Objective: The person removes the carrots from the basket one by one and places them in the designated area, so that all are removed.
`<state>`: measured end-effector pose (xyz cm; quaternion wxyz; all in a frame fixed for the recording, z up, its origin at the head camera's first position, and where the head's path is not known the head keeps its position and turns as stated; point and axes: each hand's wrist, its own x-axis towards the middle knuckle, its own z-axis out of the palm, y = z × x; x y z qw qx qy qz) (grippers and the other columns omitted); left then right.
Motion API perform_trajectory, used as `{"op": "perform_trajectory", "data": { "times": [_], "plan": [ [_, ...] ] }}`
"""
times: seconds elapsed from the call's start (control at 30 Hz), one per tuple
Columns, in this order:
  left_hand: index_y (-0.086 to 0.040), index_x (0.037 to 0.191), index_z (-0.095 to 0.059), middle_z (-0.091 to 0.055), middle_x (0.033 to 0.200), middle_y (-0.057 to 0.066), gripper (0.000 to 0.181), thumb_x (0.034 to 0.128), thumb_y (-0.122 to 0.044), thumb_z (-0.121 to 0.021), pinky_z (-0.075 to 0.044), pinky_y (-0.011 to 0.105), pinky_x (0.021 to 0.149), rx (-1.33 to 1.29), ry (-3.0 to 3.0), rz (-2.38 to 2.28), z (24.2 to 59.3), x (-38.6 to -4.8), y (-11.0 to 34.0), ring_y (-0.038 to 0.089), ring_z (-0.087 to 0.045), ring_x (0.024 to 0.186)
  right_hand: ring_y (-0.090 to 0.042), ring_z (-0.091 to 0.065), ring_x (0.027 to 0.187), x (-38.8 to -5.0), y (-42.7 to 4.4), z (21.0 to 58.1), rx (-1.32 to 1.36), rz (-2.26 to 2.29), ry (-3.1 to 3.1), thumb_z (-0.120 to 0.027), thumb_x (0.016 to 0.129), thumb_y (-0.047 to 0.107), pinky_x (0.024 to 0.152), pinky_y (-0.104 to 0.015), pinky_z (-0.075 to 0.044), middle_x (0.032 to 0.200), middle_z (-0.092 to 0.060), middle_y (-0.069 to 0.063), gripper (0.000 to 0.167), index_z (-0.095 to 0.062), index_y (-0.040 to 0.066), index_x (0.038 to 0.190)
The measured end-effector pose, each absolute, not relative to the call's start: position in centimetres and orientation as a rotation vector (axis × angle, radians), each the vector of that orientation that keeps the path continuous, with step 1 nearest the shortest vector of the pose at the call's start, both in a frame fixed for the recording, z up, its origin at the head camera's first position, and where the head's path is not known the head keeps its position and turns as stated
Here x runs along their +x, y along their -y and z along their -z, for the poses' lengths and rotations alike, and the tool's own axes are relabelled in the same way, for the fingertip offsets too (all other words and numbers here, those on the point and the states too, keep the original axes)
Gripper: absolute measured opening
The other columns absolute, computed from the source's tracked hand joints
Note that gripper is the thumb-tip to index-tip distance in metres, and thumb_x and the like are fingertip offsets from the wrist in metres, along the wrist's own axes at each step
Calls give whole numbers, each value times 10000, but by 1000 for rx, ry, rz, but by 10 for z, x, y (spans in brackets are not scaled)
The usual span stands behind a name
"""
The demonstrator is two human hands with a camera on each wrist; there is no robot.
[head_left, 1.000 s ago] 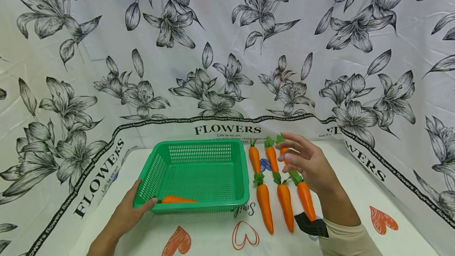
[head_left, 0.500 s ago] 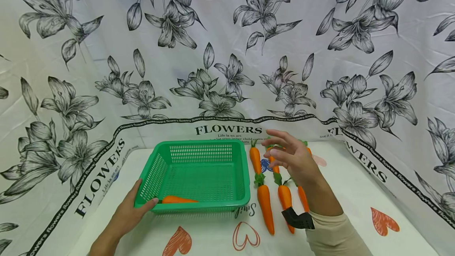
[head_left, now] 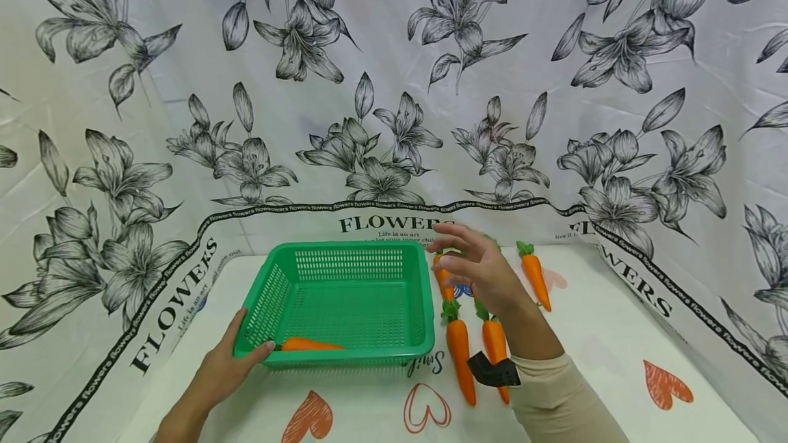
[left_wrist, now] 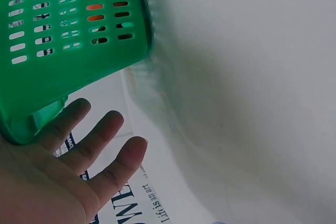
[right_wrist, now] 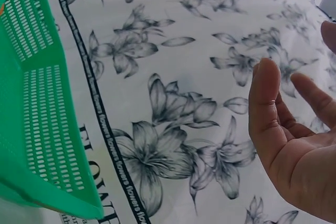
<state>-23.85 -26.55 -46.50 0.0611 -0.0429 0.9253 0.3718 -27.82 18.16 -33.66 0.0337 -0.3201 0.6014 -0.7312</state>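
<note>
A green plastic basket (head_left: 369, 355) with slotted walls stands on the table. One orange carrot (head_left: 312, 344) lies inside along its front wall. My left hand (head_left: 215, 369) holds the basket's front left corner, thumb over the rim; in the left wrist view several fingers (left_wrist: 126, 156) stretch out below the basket wall (left_wrist: 73, 69). My right hand (head_left: 479, 275) hovers above the carrots right of the basket, fingers loosely bent, nothing in it. Beneath and around it lie carrots with green tops: a front one (head_left: 460, 361), another front one (head_left: 494, 340) and a back right one (head_left: 535, 279). Hand and forearm hide others.
White cloth printed with flowers (head_left: 382, 115) hangs behind the table. Red hearts (head_left: 667, 385) and lettering mark the white tabletop (head_left: 615, 333). A black strap (head_left: 492, 369) sits at my right wrist. The basket's right wall is close to the right hand.
My right hand has moved left over the carrots, toward the basket, uncovering the back right carrot and covering others. The left hand and basket have stayed in place.
</note>
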Motion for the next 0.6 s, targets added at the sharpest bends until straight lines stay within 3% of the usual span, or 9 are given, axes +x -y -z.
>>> {"op": "perform_trajectory", "data": {
  "times": [0.2,0.6],
  "plan": [
    [-181,1539,144,-140,1474,407,1032,906,-581,-567,-381,661,885,-131,-2791,-1139,464,-238,266,624,-256,1262,-300,-613,887,-285,-165,341,-1007,2160,-1843,-651,917,117,660,-378,-560,1213,-497,-304,558,-436,-13,1416],
    [-172,1546,116,-223,1424,439,1042,892,-597,-575,-447,585,811,-143,-2801,-1146,462,-237,266,627,-338,1212,-349,-602,931,-308,-130,354,-981,1970,-1809,-677,889,153,682,-429,-556,1220,-530,-283,585,-459,43,1421]
  ]
}}
